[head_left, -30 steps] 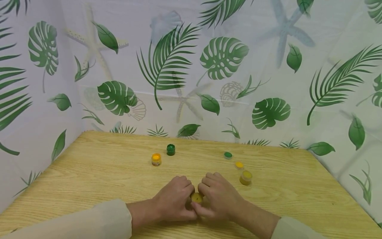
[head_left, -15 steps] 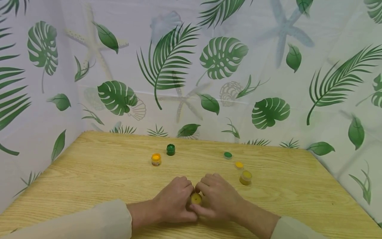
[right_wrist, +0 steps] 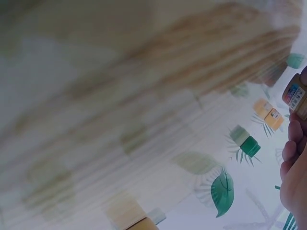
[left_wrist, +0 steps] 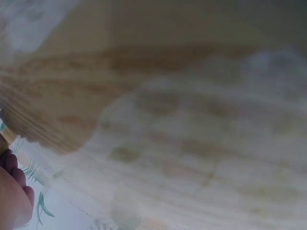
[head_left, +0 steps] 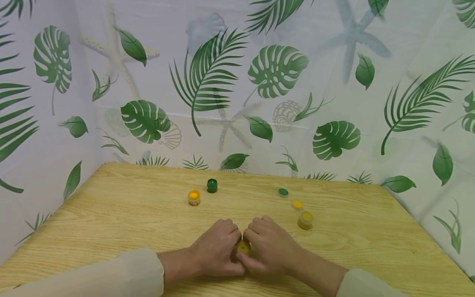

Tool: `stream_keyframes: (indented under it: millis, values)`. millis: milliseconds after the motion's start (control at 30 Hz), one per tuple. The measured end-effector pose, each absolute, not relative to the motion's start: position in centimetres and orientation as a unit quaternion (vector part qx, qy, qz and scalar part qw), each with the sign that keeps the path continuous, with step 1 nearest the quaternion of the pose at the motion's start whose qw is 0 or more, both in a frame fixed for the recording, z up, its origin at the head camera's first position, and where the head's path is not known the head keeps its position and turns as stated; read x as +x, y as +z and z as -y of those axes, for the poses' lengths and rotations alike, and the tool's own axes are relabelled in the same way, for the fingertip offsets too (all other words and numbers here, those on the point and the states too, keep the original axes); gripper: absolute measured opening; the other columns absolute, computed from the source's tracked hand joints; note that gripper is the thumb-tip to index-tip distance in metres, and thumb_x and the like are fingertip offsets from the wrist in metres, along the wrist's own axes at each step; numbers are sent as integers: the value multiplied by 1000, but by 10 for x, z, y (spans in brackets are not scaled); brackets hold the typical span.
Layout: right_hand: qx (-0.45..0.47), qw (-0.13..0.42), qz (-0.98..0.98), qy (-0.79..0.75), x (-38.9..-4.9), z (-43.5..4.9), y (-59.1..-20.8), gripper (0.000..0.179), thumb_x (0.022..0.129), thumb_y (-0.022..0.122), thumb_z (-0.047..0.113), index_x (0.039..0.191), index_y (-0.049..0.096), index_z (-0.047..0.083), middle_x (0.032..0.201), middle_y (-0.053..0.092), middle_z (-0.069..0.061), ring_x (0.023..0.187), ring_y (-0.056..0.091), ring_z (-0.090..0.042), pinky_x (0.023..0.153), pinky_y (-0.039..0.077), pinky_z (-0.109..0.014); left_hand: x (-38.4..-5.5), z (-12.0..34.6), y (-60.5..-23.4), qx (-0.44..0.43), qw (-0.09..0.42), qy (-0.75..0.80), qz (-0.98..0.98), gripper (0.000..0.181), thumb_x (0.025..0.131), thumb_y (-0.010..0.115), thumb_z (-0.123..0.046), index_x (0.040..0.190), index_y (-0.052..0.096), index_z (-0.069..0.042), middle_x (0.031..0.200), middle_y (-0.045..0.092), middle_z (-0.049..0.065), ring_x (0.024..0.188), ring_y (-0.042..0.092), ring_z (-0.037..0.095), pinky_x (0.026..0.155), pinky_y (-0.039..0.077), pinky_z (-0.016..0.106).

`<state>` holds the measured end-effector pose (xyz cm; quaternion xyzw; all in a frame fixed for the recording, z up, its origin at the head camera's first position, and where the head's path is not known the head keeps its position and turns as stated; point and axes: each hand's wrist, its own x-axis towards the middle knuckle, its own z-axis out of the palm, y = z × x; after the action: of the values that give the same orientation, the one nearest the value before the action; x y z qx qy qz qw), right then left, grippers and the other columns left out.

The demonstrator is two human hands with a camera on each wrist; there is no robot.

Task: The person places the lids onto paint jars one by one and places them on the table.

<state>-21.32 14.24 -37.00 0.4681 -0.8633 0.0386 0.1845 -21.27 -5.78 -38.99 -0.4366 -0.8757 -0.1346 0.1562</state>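
Observation:
Between my two hands, near the front of the table, is a small ochre paint jar [head_left: 243, 247]. Its round top faces up, and fingers cover much of its side. My left hand [head_left: 215, 249] grips it from the left with curled fingers. From the right, my right hand [head_left: 272, 246] pinches it between thumb and curled fingers. The right wrist view catches the labelled side of the jar [right_wrist: 293, 95] at the right edge, beside the fingers. In the left wrist view, only part of the hand [left_wrist: 13, 199] shows at the lower left.
Beyond my left hand stand an open orange paint jar [head_left: 194, 198] and a green one [head_left: 212, 186]. To the right lie a green lid [head_left: 283, 193] and a yellow lid [head_left: 297, 205], near another ochre jar [head_left: 305, 221]. A leaf-patterned cloth [head_left: 230, 136] hangs behind the wooden table [head_left: 130, 214].
My right hand's fingers have shifted slightly left over the jar, so less of its top shows. The mark on its top has turned a little. My left hand stays nearly still.

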Motion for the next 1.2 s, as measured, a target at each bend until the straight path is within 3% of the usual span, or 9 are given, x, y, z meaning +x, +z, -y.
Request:
stream_keyframes:
  millis: [267,600,1200]
  values:
    - [482,181,857,20,-214,-142,-370,35,90,64,47,71,49,22,65,33,16,63,29,-3,64,25,-21,-212,58,-390,-446,139,-143,872,31,72,74,-41,70,53,-18,65,38,-14,63,32,4,65,28,16]
    - [458,177,871,4,-214,-141,-372,36,92,62,49,72,49,22,67,36,14,65,34,-5,64,31,-23,-215,60,-388,-425,111,-132,889,29,72,74,-39,70,54,-19,64,41,-13,64,36,3,63,31,17]
    - [441,189,877,-15,-222,-152,-370,35,88,66,48,72,50,21,67,39,12,64,34,-7,63,34,-24,-221,90,-387,-408,141,-84,898,27,76,68,-38,80,63,-11,74,52,-7,69,41,8,67,38,24]
